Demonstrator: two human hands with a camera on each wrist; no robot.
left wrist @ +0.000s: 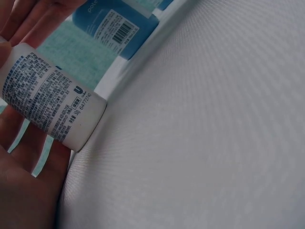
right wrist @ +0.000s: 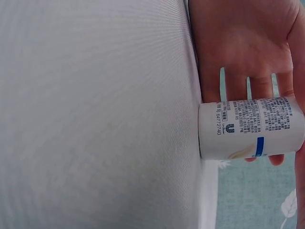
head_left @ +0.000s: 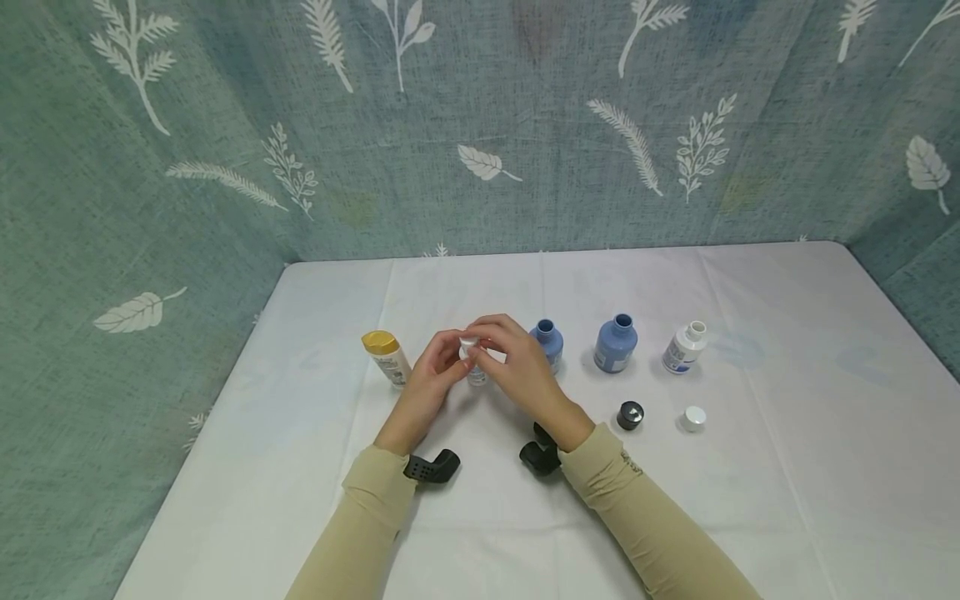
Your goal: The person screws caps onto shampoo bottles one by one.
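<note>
Khaki sleeves [head_left: 352,525] lie nearest, reaching forward over the white-covered table [head_left: 225,492] to a small white bottle [head_left: 477,377], which stands upright between the hands. Grip status: the left hand [head_left: 430,379] wraps its fingers round the back of the bottle, as both wrist views show; the right hand [head_left: 517,358] appears to pinch the white top [head_left: 468,342] between thumb and fingers. From where I stand, the step in hand looks like working that top at the neck; whether its thread is engaged cannot be told, since fingertips cover the joint. For a good result, let the base bear flat on the cloth and let the left hand alone resist the twist — enough squeeze to stop rotation, not enough to dent the wall. Hold the top level and turn about the bottle's upright axis; a tilted top is liable to bind. Mind clearance: a yellow-capped bottle [head_left: 388,358] stands just beside the left hand, and an open blue bottle [head_left: 552,343] is partly hidden by the right, so short turns seem safer — a wide sweep could topple either.
</note>
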